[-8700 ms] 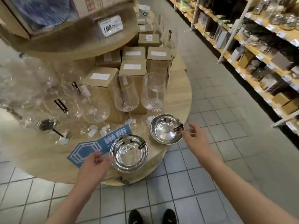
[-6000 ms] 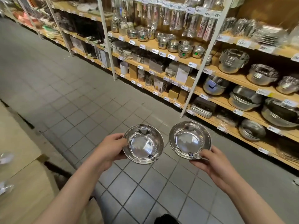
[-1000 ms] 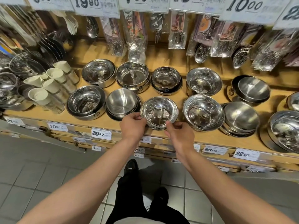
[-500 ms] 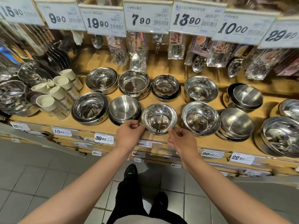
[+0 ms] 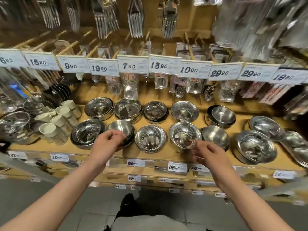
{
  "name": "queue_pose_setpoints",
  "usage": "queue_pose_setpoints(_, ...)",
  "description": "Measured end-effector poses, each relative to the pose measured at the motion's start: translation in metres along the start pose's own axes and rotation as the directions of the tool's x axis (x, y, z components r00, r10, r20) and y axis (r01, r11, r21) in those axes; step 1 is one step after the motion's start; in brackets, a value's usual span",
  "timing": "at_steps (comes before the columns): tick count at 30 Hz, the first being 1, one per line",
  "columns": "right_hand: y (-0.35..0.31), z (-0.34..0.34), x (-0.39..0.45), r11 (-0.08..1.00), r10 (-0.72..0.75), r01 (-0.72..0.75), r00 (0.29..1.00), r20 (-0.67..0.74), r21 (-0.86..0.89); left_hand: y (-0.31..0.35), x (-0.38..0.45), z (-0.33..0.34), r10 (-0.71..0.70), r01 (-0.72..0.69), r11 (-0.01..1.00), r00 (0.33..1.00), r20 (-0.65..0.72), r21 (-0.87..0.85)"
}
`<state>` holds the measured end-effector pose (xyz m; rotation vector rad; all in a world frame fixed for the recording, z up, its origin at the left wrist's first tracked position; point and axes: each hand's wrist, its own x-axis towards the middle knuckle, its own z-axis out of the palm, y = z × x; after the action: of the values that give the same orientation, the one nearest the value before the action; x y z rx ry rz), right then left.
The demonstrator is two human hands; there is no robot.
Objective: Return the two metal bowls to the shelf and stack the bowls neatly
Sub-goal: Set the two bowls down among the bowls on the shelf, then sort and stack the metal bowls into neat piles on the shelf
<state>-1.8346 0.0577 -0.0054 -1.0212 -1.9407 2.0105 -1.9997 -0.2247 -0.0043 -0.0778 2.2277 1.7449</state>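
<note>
The two shiny metal bowls (image 5: 150, 139) sit nested as one stack in the front row of the wooden shelf (image 5: 166, 155), between other steel bowls. My left hand (image 5: 106, 144) hovers to the stack's left, fingers loosely curled and holding nothing, in front of a matte steel bowl (image 5: 121, 128). To the right of the stack is my right hand (image 5: 210, 154), fingers spread and empty, just before another polished bowl (image 5: 185, 135). Neither hand touches the stack.
Several more steel bowls fill two rows, such as one at the back (image 5: 128, 109) and one at the right (image 5: 255, 146). White cups (image 5: 55, 125) stand at the left. Price tags (image 5: 132, 65) and hanging cutlery packs overhang the shelf.
Both hands have let go of the stacked bowls and moved apart and back from them. The view has tilted up, showing more of the hanging cutlery.
</note>
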Motion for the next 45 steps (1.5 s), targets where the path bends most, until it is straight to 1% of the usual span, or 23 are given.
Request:
queue_pose_setpoints(4,0.002,-0.031,-0.008,0.999,0.009,-0.007,0.997,-0.072,0.037,-0.001,-0.002,0.003,-0.025,0.025,1.000,0.999,-0.019,-0.004)
queue_pose_setpoints(7,0.004,-0.040,-0.013,1.000,0.002,-0.002,0.997,-0.082,0.009,-0.003,-0.005,0.017,-0.035,0.036,0.999,0.999,0.002,-0.012)
queue_pose_setpoints(11,0.007,-0.045,-0.019,1.000,0.001,-0.001,0.997,-0.082,-0.005,-0.001,-0.009,0.036,-0.032,0.034,0.999,0.998,0.052,-0.026)
queue_pose_setpoints(16,0.011,-0.053,-0.020,1.000,0.010,-0.009,0.993,-0.117,0.003,-0.001,-0.013,0.046,-0.043,0.046,0.998,0.995,0.087,-0.040)
queue_pose_setpoints(21,0.022,-0.056,-0.008,1.000,0.026,-0.027,0.993,-0.117,-0.013,-0.004,-0.017,0.047,-0.064,0.068,0.997,0.993,0.095,-0.036)
queue_pose_setpoints(26,0.027,-0.046,0.014,0.998,0.055,-0.059,0.990,-0.128,-0.028,-0.002,-0.017,0.046,-0.072,0.075,0.997,0.995,0.069,-0.035)
queue_pose_setpoints(32,0.023,-0.026,0.050,0.987,0.074,-0.095,0.985,-0.158,-0.129,0.003,-0.011,0.025,-0.086,0.085,0.996,0.996,-0.020,-0.041)
queue_pose_setpoints(36,0.024,-0.011,0.075,0.958,0.086,-0.134,0.978,-0.192,-0.255,0.000,-0.006,0.010,-0.114,0.111,0.993,0.991,-0.070,-0.041)
queue_pose_setpoints(39,0.031,-0.003,0.090,0.942,0.075,-0.139,0.974,-0.213,-0.305,-0.003,-0.003,0.004,-0.132,0.129,0.991,0.988,-0.082,-0.043)
queue_pose_setpoints(43,0.028,0.007,0.097,0.907,0.070,-0.188,0.950,-0.306,-0.378,-0.007,0.008,0.003,-0.163,0.161,0.986,0.984,-0.075,-0.038)
queue_pose_setpoints(45,0.026,0.010,0.096,0.892,0.055,-0.192,0.945,-0.323,-0.408,-0.007,0.018,0.007,-0.174,0.173,0.985,0.983,-0.062,-0.029)
